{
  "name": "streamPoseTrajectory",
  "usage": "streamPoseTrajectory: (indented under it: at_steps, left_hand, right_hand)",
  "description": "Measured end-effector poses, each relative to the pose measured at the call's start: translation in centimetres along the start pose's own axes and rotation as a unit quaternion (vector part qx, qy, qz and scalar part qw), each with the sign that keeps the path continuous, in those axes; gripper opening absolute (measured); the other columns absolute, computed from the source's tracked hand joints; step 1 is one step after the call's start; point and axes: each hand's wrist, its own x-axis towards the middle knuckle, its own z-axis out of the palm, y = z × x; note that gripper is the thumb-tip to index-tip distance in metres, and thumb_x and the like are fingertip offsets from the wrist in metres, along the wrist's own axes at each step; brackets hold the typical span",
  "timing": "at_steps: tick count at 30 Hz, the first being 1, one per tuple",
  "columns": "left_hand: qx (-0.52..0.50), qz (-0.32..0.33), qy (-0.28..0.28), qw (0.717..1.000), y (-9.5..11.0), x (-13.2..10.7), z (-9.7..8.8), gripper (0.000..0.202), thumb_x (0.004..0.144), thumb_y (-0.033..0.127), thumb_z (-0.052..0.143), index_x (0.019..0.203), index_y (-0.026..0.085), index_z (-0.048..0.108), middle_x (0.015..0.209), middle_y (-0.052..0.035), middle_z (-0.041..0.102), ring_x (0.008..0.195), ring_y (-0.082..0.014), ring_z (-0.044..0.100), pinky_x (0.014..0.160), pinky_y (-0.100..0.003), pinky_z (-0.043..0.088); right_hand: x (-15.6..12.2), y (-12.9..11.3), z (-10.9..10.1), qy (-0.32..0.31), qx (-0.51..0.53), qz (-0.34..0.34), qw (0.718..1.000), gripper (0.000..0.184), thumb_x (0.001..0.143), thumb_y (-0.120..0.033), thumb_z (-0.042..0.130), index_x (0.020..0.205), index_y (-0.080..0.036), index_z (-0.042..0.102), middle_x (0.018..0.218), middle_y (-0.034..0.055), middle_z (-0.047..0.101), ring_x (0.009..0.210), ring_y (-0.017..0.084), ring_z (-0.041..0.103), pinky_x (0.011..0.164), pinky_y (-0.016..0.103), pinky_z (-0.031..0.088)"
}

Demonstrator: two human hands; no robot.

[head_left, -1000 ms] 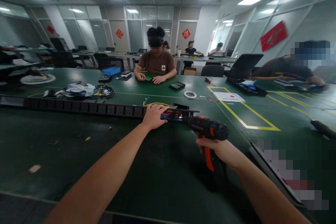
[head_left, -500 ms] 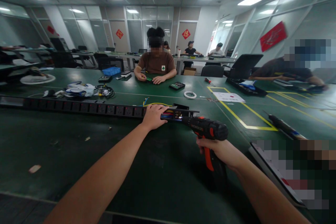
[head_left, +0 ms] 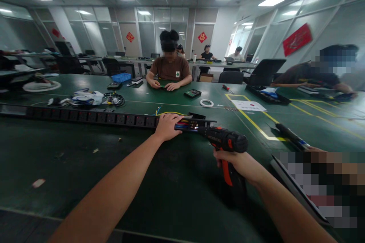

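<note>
Black rod-shaped tool [head_left: 291,136] shifted left; left grip [head_left: 167,127] still grasps long black socket strip [head_left: 122,119], right grip [head_left: 241,162] black-orange pistol drill [head_left: 225,139], work seemingly undisturbed.

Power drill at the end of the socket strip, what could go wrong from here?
If the drill slips, it could nick the coloured wires exposed in the open end of the socket strip, or strike the left hand beside them. The strip might also twist or slide, since only that hand seems to steady it.

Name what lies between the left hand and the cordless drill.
In the head view, the power strip's open end, with coloured wires inside, lies there.
</note>
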Motion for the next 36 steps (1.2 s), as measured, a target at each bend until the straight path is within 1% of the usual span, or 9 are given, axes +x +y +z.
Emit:
streamPoseTrajectory:
  at_steps: [4, 7, 10, 18, 23, 28, 36]
  left_hand:
    - [-0.003, 0.001, 0.005, 1.0, -0.2, 0.0, 0.2, 0.069, 0.074, 0.046, 0.082, 0.137, 0.032, 0.059, 0.134, -0.004, 0.064, 0.126, -0.0311, 0.053, 0.107, -0.049, 0.031]
    - [-0.004, -0.002, 0.006, 1.0, -0.3, 0.0, 0.4, 0.068, 0.074, 0.046, 0.082, 0.136, 0.032, 0.06, 0.134, -0.0043, 0.064, 0.126, -0.0314, 0.053, 0.107, -0.049, 0.032]
    - [-0.003, -0.001, 0.006, 1.0, -0.3, 0.1, 0.4, 0.068, 0.074, 0.046, 0.082, 0.136, 0.031, 0.06, 0.134, -0.0046, 0.064, 0.126, -0.0316, 0.053, 0.106, -0.05, 0.032]
    - [-0.007, 0.004, 0.009, 1.0, -0.1, 0.0, 0.1, 0.067, 0.075, 0.045, 0.081, 0.137, 0.032, 0.06, 0.132, -0.0045, 0.065, 0.125, -0.0315, 0.054, 0.106, -0.05, 0.032]
    - [-0.007, 0.004, 0.013, 1.0, 0.0, 0.0, 0.1, 0.067, 0.074, 0.044, 0.082, 0.136, 0.032, 0.06, 0.132, -0.0043, 0.065, 0.125, -0.0312, 0.054, 0.106, -0.05, 0.032]
    - [-0.007, 0.001, 0.005, 1.0, 0.0, 0.0, 0.0, 0.068, 0.074, 0.045, 0.081, 0.137, 0.032, 0.059, 0.133, -0.0051, 0.064, 0.126, -0.0318, 0.053, 0.106, -0.05, 0.032]
    - [-0.005, -0.003, 0.005, 1.0, 0.0, 0.0, 0.0, 0.068, 0.074, 0.045, 0.081, 0.138, 0.032, 0.059, 0.133, -0.0045, 0.065, 0.126, -0.0312, 0.053, 0.106, -0.049, 0.032]
  right_hand:
    - [-0.1, -0.1, 0.0, -0.007, 0.022, -0.015, 1.0, 0.018, 0.075, -0.034, 0.07, 0.085, -0.019, 0.067, 0.069, 0.001, 0.063, 0.068, 0.021, 0.059, 0.066, 0.033, 0.046]
    - [-0.3, -0.4, 0.2, -0.035, 0.05, 0.004, 0.998, 0.019, 0.075, -0.033, 0.069, 0.087, -0.019, 0.068, 0.067, -0.0002, 0.062, 0.067, 0.021, 0.061, 0.066, 0.033, 0.047]
    - [-0.6, -0.9, 0.4, -0.045, 0.063, 0.016, 0.997, 0.023, 0.072, -0.033, 0.07, 0.089, -0.018, 0.068, 0.064, -0.0011, 0.062, 0.064, 0.019, 0.06, 0.064, 0.032, 0.047]
    - [-1.0, -1.5, 0.5, -0.033, 0.092, 0.048, 0.994, 0.037, 0.065, -0.034, 0.074, 0.098, -0.017, 0.067, 0.061, -0.0018, 0.064, 0.06, 0.019, 0.061, 0.062, 0.03, 0.047]
    - [-0.9, -1.4, 0.4, -0.041, 0.095, 0.037, 0.994, 0.029, 0.065, -0.032, 0.073, 0.089, -0.017, 0.066, 0.059, -0.0012, 0.064, 0.058, 0.018, 0.06, 0.059, 0.029, 0.046]
    - [-0.5, -0.9, 0.4, -0.037, 0.093, 0.032, 0.995, 0.022, 0.066, -0.03, 0.071, 0.083, -0.017, 0.066, 0.058, -0.0014, 0.064, 0.056, 0.017, 0.06, 0.058, 0.029, 0.046]
    - [-0.6, -1.1, 0.4, -0.041, 0.098, 0.023, 0.994, 0.02, 0.066, -0.031, 0.07, 0.081, -0.018, 0.064, 0.057, -0.0018, 0.063, 0.055, 0.017, 0.059, 0.057, 0.028, 0.045]
